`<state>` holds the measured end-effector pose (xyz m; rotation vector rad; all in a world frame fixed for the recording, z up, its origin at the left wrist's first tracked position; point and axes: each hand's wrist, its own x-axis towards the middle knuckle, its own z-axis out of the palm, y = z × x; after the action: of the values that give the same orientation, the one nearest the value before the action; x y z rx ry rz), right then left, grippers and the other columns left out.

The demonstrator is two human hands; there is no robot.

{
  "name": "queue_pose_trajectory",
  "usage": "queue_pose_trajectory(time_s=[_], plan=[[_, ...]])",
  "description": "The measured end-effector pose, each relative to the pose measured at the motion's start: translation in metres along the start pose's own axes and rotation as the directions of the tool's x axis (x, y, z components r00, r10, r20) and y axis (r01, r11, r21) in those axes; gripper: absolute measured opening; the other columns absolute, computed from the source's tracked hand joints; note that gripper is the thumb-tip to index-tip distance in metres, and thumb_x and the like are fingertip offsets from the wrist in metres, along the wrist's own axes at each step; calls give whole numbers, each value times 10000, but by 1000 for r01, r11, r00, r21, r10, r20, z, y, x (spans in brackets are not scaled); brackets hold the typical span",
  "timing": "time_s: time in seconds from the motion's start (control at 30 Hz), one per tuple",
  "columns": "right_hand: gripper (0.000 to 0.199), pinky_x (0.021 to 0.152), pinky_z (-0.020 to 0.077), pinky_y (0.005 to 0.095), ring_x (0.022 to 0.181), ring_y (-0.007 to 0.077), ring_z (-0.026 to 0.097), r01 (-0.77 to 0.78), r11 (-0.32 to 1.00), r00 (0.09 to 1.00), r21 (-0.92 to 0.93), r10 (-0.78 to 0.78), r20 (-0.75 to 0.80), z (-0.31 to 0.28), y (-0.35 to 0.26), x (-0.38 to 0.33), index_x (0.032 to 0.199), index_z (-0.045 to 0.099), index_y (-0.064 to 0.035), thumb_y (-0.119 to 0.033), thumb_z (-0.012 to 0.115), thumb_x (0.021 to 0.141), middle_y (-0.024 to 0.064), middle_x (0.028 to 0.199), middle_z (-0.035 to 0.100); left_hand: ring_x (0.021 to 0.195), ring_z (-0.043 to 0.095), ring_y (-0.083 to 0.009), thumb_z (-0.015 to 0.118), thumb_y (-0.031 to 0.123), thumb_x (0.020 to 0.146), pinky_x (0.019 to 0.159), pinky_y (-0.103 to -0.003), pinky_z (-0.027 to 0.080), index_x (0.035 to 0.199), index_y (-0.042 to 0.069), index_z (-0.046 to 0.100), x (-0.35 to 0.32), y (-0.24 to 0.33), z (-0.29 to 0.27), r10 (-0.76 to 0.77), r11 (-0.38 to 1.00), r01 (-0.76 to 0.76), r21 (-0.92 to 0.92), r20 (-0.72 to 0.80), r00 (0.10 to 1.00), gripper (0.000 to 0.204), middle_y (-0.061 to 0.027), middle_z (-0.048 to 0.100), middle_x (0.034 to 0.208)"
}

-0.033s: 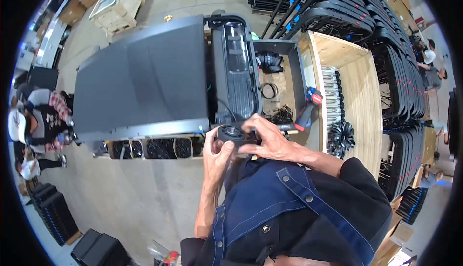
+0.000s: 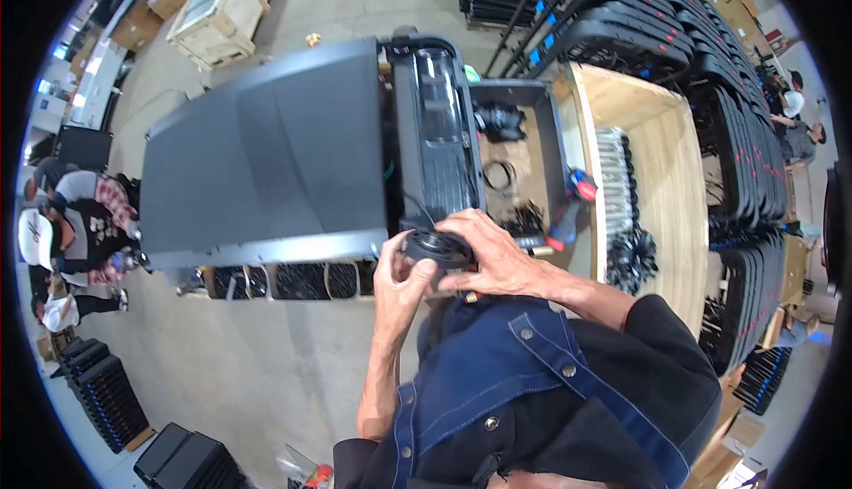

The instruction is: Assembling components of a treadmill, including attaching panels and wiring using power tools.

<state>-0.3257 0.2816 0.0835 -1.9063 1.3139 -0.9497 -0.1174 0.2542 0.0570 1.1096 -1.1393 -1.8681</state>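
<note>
The left hand (image 2: 397, 287) is curled partway closed on a black round part (image 2: 437, 246), and the right hand (image 2: 499, 258) clasps its other side, just off the corner of a big grey panel (image 2: 266, 147). I'd call this two-handed handling; any turn calls for steady fingertips. Beyond sit an open bin (image 2: 552, 138) and a wooden crate (image 2: 670, 169).

Smooth grey concrete floor (image 2: 284, 356) spreads across the lower left. A pale, rectangular wooden crate (image 2: 202, 45) stands upper left; stacked, curved black frames (image 2: 612, 33) crowd the upper right.
</note>
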Motion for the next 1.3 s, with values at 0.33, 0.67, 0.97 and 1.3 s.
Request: queue_pose_trajectory(time_s=[0.33, 0.67, 0.97, 1.3], plan=[[602, 567, 530, 312, 653, 156, 634, -305, 880, 803, 364, 443, -399, -75, 196, 217, 1222, 555, -34, -470, 764, 863, 107, 876, 666, 999, 610, -356, 685, 262, 914, 860, -472, 484, 1149, 50, 658, 260, 137, 38, 636, 310, -453, 836, 172, 752, 317, -146, 632, 1054], [786, 442, 521, 288, 527, 136, 586, -597, 663, 697, 450, 707, -117, -143, 293, 367, 1213, 549, -6, -677, 694, 830, 38, 677, 552, 1077, 579, -354, 744, 320, 854, 908, -473, 472, 1055, 40, 627, 418, 130, -99, 287, -169, -293, 941, 331, 899, 364, -159, 594, 1089], [761, 376, 392, 278, 407, 110, 495, -476, 870, 852, 129, 419, 315, -88, 259, 475, 1113, 571, 4, -721, 587, 880, 12, 549, 498, 969, 581, -287, 794, 226, 767, 821, -446, 439, 946, 87, 667, 402, 144, -82, 629, -234, -155, 960, 271, 729, 260, -91, 604, 984], [798, 471, 508, 300, 501, 155, 578, -194, 903, 721, -383, 396, 568, -39, 211, 498, 1253, 670, -75, -755, 373, 959, 45, 767, 654, 800, 652, -313, 691, 103, 916, 734, -394, 507, 1025, 21, 663, 109, 53, -52, 254, 719, 400, 569, -750, 610, 139, -128, 673, 889]])
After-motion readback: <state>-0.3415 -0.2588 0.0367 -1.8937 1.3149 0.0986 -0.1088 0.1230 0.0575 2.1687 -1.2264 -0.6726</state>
